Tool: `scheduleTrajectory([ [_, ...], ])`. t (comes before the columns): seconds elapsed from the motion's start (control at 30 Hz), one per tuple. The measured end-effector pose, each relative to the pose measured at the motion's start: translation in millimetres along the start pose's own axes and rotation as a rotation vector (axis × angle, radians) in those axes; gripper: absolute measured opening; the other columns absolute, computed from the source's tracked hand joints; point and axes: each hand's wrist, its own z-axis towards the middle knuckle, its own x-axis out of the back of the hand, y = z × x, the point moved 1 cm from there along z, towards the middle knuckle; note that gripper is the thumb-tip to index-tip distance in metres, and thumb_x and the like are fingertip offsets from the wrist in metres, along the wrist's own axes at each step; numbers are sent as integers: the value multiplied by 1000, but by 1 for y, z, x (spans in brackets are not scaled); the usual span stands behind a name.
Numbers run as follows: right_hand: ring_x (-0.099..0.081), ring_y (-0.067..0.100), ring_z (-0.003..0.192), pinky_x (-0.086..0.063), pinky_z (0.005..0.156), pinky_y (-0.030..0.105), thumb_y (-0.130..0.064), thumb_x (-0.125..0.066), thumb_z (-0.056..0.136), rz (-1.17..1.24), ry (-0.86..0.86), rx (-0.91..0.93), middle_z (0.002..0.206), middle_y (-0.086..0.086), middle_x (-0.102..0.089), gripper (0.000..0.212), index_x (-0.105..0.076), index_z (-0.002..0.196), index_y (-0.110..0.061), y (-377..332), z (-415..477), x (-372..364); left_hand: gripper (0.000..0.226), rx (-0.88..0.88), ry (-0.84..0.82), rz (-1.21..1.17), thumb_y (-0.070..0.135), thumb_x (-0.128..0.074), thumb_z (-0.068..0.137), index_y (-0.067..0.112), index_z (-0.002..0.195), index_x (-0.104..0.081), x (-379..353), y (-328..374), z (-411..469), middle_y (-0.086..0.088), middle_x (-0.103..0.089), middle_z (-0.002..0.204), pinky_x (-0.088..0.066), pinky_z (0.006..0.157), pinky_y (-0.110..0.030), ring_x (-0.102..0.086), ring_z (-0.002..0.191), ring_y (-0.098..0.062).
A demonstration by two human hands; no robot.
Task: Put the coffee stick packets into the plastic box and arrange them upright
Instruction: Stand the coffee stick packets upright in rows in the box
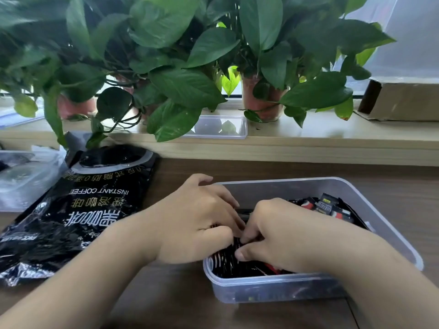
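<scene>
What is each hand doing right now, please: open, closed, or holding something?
Left hand: grips the coffee stick packets in the plastic box.
Right hand: pinches the same packets.

Light: bright, soft daylight from the window point(415, 32) behind the plants point(180, 55); even across the worktop point(180, 293)
Backlight: most leaves dark; a few thin ones glow yellow-green
Glare: white sheen on the black coffee bag point(78, 210); pane at top right washed out
Shadows: faint, soft-edged under the plastic box point(273, 290); packets point(237, 267) a dark mass with little detail
Blur: leaves at top left smeared; fingers point(221, 198) slightly soft; bag print sharp
Distortion: wide-angle bend; sill point(308, 138) bows; forearms swell at the bottom edge
</scene>
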Motion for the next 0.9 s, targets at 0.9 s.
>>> scheduleTrajectory([
  [0.9,-39,13,52,-31,43,24,-32,-72,78,-415,42,-151,68,0,-43,36,-42,64,-18,-12,0,2,51,0,49,-32,41,-28,77,40,90,-78,-9,-10,4,12,-53,104,-33,98,-43,-44,108,-9],
])
